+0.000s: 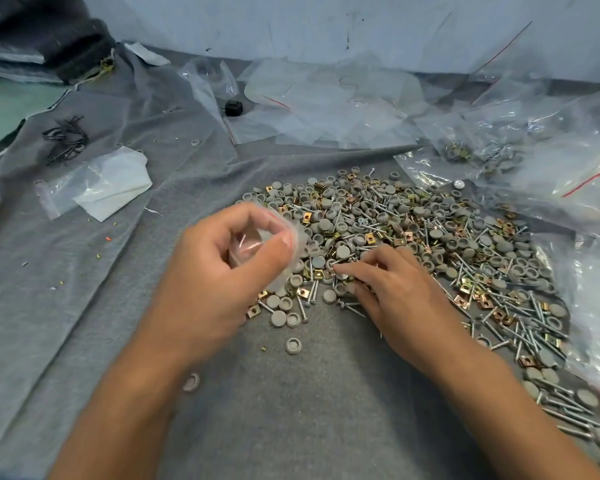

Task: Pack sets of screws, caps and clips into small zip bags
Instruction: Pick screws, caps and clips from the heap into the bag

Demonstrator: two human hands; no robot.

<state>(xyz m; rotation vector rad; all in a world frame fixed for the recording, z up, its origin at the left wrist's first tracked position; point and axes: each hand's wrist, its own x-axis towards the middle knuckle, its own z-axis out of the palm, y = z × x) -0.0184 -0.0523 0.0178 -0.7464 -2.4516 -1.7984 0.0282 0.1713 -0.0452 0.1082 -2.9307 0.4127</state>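
No readable writing anywhere. Left hand [222,261] is curling around a small zip bag [271,244], holding its red-striped mouth open above the grey cloth [84,289]. Right hand [388,289], fingers loosely bent, is pinching at a grey cap [330,264] in the pile of screws, caps and clips [447,244]; grip unclear.

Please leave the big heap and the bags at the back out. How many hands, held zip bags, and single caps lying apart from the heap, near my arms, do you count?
Hands: 2, left hand and right hand
Small zip bag, held in the left hand: 1
Caps lying alone: 2
Total: 5
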